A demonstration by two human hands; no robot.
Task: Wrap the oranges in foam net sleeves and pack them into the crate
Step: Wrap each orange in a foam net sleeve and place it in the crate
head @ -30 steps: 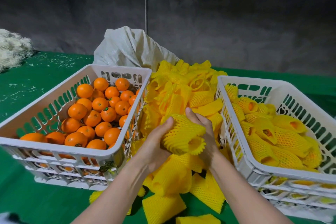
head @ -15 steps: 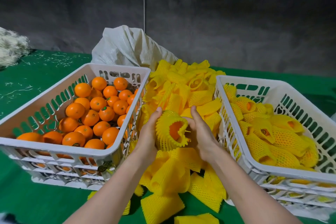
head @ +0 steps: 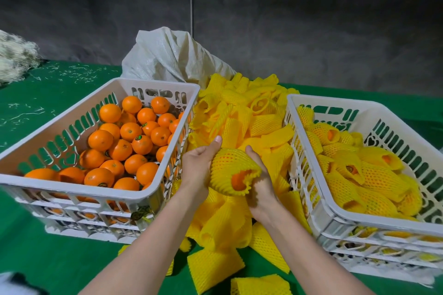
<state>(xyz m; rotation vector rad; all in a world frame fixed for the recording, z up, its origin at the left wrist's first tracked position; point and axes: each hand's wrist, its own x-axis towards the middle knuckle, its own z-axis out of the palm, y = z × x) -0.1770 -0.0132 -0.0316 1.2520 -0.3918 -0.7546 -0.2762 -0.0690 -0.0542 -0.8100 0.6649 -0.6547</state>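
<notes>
An orange in a yellow foam net sleeve [head: 230, 170] is held between both hands above the pile of loose sleeves [head: 242, 117]. My left hand [head: 197, 170] grips its left side, my right hand [head: 260, 182] cups its right and underside. The sleeve's open end faces me and bare orange peel shows through it. The left white crate [head: 79, 195] holds several bare oranges [head: 130, 141]. The right white crate [head: 335, 213] holds several wrapped oranges [head: 374, 175].
A grey woven sack [head: 172, 55] lies behind the sleeve pile. More flat sleeves [head: 213, 268] lie on the green table cover near me. A pale fibrous heap [head: 14, 57] sits at the far left. A dark wall stands behind the table.
The sleeve has been pulled further over the orange and turned, so its open end now points down toward me. Both hands have shifted slightly lower and right.
</notes>
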